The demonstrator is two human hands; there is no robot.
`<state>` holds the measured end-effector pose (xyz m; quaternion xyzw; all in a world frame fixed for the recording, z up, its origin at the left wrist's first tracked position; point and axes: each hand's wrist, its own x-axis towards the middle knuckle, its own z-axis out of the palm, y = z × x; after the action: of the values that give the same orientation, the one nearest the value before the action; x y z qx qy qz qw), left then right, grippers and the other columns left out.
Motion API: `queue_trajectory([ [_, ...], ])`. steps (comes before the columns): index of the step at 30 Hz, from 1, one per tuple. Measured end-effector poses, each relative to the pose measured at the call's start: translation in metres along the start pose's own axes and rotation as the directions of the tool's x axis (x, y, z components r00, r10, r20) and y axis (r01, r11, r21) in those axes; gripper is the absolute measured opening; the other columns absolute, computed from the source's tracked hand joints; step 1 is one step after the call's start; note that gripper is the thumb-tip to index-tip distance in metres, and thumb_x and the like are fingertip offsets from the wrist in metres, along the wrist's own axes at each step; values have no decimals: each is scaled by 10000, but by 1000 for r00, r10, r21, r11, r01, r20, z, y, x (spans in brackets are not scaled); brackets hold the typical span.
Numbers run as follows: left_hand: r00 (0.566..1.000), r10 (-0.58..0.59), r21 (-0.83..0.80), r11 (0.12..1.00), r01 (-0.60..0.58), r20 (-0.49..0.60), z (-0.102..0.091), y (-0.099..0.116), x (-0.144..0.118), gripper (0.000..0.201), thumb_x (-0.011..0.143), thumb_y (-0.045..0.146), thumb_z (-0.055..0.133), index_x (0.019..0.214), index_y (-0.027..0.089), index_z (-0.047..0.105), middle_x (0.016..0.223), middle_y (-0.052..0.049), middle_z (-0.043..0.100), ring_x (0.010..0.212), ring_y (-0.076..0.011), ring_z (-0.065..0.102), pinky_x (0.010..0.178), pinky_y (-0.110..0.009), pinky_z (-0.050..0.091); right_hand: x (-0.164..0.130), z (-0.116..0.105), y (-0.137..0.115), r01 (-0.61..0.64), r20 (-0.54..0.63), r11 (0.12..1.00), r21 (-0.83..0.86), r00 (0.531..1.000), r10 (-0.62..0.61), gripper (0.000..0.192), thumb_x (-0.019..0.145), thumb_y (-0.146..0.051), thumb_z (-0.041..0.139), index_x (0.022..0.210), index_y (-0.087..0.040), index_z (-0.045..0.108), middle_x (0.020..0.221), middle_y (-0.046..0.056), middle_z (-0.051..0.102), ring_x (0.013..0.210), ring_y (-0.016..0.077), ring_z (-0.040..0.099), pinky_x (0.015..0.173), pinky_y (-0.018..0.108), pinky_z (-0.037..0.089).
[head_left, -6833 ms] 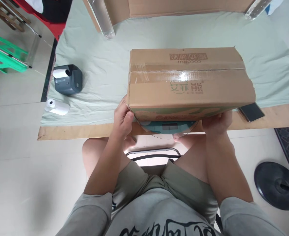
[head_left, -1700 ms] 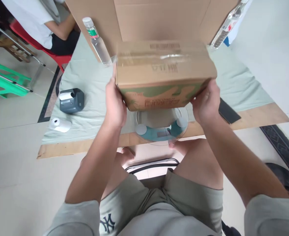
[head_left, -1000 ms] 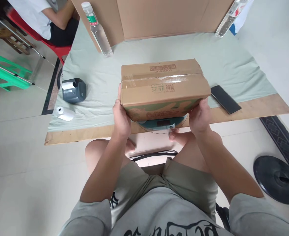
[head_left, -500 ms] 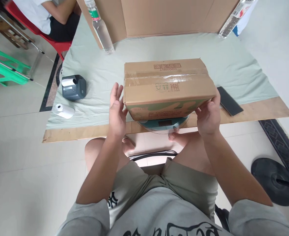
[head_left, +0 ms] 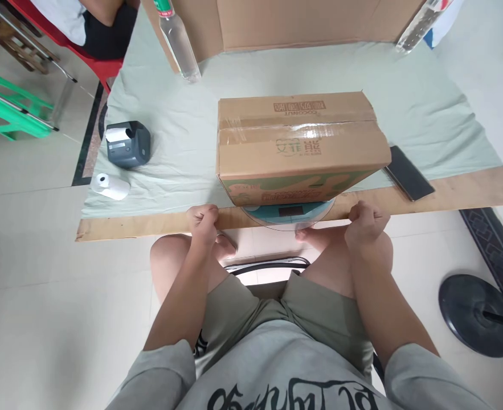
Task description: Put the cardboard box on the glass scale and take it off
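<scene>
Left grip (head_left: 203,219), right grip (head_left: 365,221) withdrawn — cardboard box (head_left: 300,145) just beyond, on scale (head_left: 272,215)

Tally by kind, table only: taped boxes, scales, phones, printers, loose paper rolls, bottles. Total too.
Taped box: 1
Scale: 1
Phone: 1
Printer: 1
Loose paper roll: 1
Bottles: 2 (left bottle, right bottle)
Total: 7
</scene>
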<state>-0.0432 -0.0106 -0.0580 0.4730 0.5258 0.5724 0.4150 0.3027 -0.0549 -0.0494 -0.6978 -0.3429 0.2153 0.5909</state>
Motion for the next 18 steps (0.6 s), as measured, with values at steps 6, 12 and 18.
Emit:
queue_trajectory([
  [6,998,-28,63,998,25,49,3,6,1,418,632,242,544,515,186,147,545,34,90,528,-76,102,560,-313,56,1,1,5,23,12,998,-51,1000,-23,492,807,-396,588,518,-240,222,568,-19,163,578,141,174,553,308,131],
  [12,1000,13,100,995,-15,16,6,12,-2,454,759,308,628,509,192,267,529,25,206,522,-106,214,519,-295,183,-2,1,8,91,15,995,-28,996,-90,470,850,-447,563,523,-253,288,548,-18,229,553,156,220,545,316,174],
  [18,984,172,-10,985,-172,42,7,13,12,630,747,726,710,1220,311,679,1304,-79,679,1296,-303,607,1107,-444,494,10,11,-7,227,85,953,201,965,-248,301,834,-528,622,984,-269,646,996,32,661,916,221,650,853,418,544],
])
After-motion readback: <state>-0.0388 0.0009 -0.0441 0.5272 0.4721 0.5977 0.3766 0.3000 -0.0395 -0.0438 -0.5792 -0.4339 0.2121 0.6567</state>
